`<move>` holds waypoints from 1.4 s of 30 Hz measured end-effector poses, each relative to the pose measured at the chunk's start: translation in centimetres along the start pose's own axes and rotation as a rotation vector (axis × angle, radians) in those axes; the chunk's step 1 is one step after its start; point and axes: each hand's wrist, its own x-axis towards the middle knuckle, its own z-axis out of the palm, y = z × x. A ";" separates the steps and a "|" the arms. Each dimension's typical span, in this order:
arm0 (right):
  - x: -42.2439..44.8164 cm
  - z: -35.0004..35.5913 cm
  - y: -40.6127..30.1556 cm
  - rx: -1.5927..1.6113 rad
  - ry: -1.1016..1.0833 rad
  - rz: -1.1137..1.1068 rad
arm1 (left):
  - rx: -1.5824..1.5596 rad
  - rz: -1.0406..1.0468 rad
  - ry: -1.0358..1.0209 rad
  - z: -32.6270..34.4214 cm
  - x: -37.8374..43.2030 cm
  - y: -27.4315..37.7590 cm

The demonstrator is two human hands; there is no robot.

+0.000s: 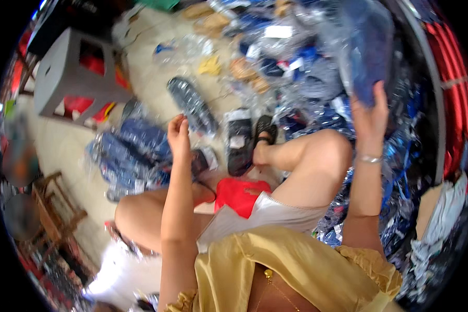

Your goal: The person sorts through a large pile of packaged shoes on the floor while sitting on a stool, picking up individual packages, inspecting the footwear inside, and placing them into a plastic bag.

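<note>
My right hand (370,117) grips the near end of a blue folded garment in a clear plastic bag (368,50), raised at the upper right. My left hand (178,136) hangs over the floor with its fingers curled and nothing visible in them. Beyond it lies a dark garment in clear plastic (193,105). Between my feet rests another dark bagged item (238,144) bearing a white label. Several blue bagged garments (130,150) are heaped left of my left hand.
A large pile of bagged clothing (316,85) spreads ahead and along my right side. A grey plastic stool (70,78) stands at the upper left, a wooden stool (56,210) at the lower left. Red material (454,97) lines the right edge beyond a grey bar (436,101).
</note>
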 end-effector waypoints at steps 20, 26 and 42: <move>-5.2 -16.6 43.1 -1.720 -0.018 0.624 | 0.500 -0.456 0.210 0.4 3.8 -19.7; -6.3 -17.7 44.5 -1.330 0.061 0.818 | 0.251 -0.756 0.212 4.2 7.0 -20.5; -1.7 0.0 23.9 -0.637 -0.159 0.549 | -0.484 -0.673 0.386 -3.6 6.6 -16.3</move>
